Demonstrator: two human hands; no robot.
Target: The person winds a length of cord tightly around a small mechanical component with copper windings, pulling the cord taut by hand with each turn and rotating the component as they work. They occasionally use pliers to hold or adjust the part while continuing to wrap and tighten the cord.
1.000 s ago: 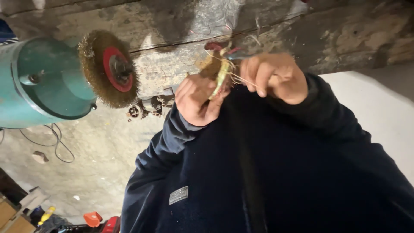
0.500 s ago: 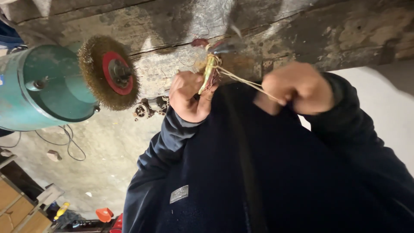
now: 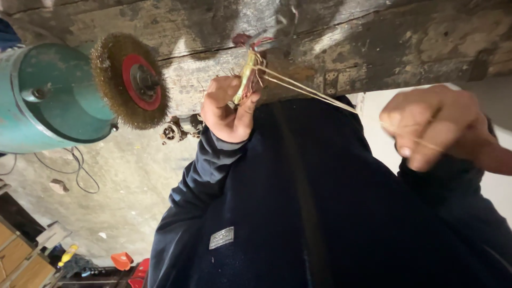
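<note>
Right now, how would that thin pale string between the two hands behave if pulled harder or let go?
The string looks thin and limp; only the pull between the left hand and right hand keeps it straight. Released, it would likely sag. It could snap or slip.

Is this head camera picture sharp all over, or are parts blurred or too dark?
Head view: the wire brush wheel and left hand look fairly sharp; the right hand, close to the lens, is soft and blurred; the dark jacket swallows detail; the lower left corner sits in shadow.

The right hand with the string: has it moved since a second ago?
Yes. The right hand has pulled away from the left hand, rightward along the wooden beam, drawing the string taut.
</note>
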